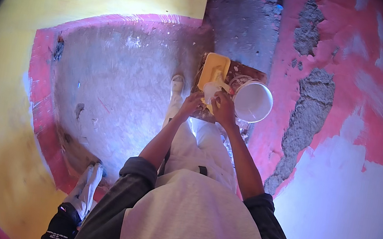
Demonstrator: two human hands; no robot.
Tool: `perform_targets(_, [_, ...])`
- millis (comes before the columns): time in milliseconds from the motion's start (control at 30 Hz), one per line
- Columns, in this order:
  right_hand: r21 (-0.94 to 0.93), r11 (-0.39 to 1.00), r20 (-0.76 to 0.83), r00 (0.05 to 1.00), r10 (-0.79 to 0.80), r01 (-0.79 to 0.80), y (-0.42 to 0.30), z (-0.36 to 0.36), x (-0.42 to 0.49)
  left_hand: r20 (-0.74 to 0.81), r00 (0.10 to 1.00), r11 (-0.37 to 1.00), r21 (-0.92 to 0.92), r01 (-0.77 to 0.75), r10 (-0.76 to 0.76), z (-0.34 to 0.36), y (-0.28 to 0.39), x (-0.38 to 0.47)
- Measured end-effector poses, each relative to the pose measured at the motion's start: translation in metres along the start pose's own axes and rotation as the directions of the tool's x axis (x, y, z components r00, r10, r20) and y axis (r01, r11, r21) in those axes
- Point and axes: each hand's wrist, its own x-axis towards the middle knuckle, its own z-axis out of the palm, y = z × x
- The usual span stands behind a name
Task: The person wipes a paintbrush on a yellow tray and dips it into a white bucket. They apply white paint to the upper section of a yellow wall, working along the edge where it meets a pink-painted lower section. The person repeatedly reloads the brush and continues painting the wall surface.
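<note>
Both my hands meet over a stained brown board-like surface [252, 73] in front of my legs. Between them is a whitish, thin piece [211, 90], possibly plastic; its exact kind is unclear. My right hand [224, 109] pinches its near side with bent fingers. The fingertips of my left hand [191, 104] are at its left edge, and their grip is too small to make out. A yellow rectangular tray or float [216, 64] lies just beyond, with pale paste on it. To the right of my right hand, a white plastic bucket [253, 102] shows a pale inside.
At right rises a pink wall [355, 90] with bare rough patches [311, 106] and a white-coated area [339, 211]. A yellow wall [2, 94] with a pink base band curves around the grey floor [121, 74]. Another person [75, 205] stands at lower left.
</note>
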Motion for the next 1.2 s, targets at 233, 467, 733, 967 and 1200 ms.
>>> perform_targets(233, [-0.034, 0.999, 0.068, 0.997, -0.02, 0.023, 0.008, 0.01, 0.016, -0.009, 1.0, 0.999, -0.05, 0.001, -0.002, -0.004, -0.008, -0.003])
perform_targets(467, [-0.053, 0.999, 0.102, 0.995, 0.012, -0.006, 0.004, 0.011, 0.027, -0.002, 1.0, 0.995, -0.095, 0.017, -0.018, -0.009, -0.017, 0.006])
perform_targets(733, [-0.049, 0.997, 0.14, 0.987, 0.072, -0.066, 0.003, 0.012, 0.033, 0.028, 1.0, 0.996, -0.089, -0.009, 0.012, -0.011, -0.01, 0.008])
perform_targets(967, [-0.051, 0.996, 0.135, 0.988, 0.078, -0.072, -0.002, 0.012, 0.033, -0.012, 0.999, 0.998, -0.056, 0.043, -0.044, -0.011, -0.001, 0.005])
perform_targets(1200, [-0.032, 0.999, 0.047, 0.999, -0.023, 0.024, -0.006, 0.008, 0.015, -0.052, 0.999, 0.999, -0.038, 0.005, -0.007, -0.011, 0.004, 0.0])
